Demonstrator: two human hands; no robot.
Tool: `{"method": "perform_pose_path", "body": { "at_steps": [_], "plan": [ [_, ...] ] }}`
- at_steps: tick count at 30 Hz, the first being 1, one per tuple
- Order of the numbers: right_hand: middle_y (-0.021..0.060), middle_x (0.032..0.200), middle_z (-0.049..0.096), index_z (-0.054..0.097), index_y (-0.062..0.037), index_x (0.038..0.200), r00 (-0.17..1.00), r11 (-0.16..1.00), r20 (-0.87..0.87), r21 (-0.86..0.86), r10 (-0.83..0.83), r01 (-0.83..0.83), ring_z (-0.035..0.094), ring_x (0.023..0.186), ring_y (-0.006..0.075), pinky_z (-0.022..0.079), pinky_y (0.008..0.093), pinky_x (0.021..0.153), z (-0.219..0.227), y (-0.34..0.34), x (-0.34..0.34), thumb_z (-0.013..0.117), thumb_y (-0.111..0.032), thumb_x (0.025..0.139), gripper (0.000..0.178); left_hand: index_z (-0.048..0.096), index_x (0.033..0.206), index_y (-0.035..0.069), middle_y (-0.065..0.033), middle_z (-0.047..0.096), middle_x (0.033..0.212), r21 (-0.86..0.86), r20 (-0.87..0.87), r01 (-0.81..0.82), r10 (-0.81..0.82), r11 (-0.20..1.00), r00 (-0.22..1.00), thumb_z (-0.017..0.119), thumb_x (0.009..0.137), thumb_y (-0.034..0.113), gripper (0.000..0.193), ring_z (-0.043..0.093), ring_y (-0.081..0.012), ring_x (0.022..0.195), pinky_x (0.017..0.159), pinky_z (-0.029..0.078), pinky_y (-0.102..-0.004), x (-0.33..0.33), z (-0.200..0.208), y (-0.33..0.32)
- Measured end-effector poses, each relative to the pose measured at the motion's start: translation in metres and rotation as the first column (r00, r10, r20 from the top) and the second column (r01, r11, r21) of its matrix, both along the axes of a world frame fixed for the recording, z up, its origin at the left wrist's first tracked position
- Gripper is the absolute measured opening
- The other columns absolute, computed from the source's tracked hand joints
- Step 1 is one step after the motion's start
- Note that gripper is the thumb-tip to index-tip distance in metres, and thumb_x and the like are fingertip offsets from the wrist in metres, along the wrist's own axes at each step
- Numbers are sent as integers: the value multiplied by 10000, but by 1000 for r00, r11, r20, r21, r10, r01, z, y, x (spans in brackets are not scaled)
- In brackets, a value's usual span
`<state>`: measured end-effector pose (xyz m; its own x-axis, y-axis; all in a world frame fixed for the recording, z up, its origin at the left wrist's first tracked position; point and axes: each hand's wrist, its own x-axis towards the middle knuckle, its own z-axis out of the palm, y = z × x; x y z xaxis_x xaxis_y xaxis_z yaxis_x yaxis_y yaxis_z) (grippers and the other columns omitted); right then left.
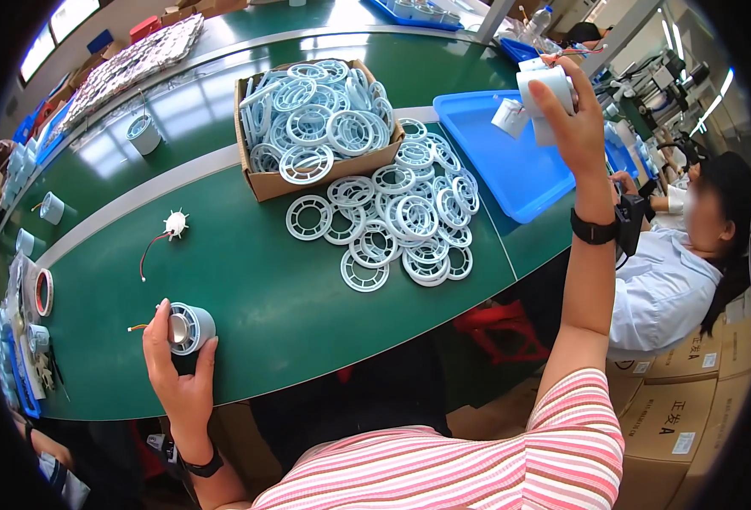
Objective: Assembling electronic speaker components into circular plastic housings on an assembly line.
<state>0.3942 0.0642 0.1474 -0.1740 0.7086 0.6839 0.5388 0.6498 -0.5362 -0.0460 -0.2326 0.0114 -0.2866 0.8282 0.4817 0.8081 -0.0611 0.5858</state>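
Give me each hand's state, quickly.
Left hand: closed around a pale blue cylindrical housing, at the green table.
Right hand: raised, closed on a cluster of whitish parts.

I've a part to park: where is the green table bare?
Bare table lies between the housing in the left hand and the loose rings, and between the white finned piece and the cardboard box. It is crowded with rings from box to blue tray.

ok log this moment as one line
left hand: grasping round housing | right hand: holding white parts near blue tray | pale-blue rings: in and beside carton
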Motion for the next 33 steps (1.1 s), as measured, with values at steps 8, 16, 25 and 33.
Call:
{"method": "perform_pose_path", "body": {
  "at_steps": [8, 16, 25, 33],
  "plan": [
    [54, 1226, 630, 602, -50, 1273, 983, 997, 176, -60, -43, 55, 636, 1041, 150, 536, 302, 887, -51, -4, 23, 791, -247, 889, 471, 521, 1425, 31, -149, 600, 1275, -18, -20, -8, 7, 1000, 1000, 816, 794, 48, 697, 590, -310, 1133, 1006, 458, -398, 2, 3, 0],
    [87, 1252, 610, 645, -72, 1231, 973, 909, 186, -368, -135, 196, 645, 1049, 204, 531, 339, 913, -82, -6, 42, 803, -331, 859, 481, 512, 1434, 36, -151, 595, 1274, -26, -48, 12, -14, 1000, 999, 814, 799, 46, 703, 584, -305, 1137, 1011, 451, -392, 6, 5, 10],
    [134, 1366, 570, 660, -87, 1267, 737, 898, 615, -105, -279, 427, 620, 1195, 295, 509, 392, 975, -97, -3, 37, 837, -430, 782, 620, 504, 1444, 42, -142, 587, 1265, -32, -71, 49, -51, 998, 996, 808, 800, 37, 712, 576, -292, 1131, 1018, 441, -383, 20, 7, 20],
    [201, 1401, 566, 616, -85, 1345, 864, 963, 465, -78, -192, 256, 596, 1263, 335, 478, 409, 1032, -72, 12, 72, 788, -543, 811, 724, 507, 1442, 41, -140, 589, 1266, -52, -36, 66, -68, 996, 997, 808, 798, 35, 711, 576, -289, 1148, 1021, 440, -380, 24, 8, 26]
  ]
}}
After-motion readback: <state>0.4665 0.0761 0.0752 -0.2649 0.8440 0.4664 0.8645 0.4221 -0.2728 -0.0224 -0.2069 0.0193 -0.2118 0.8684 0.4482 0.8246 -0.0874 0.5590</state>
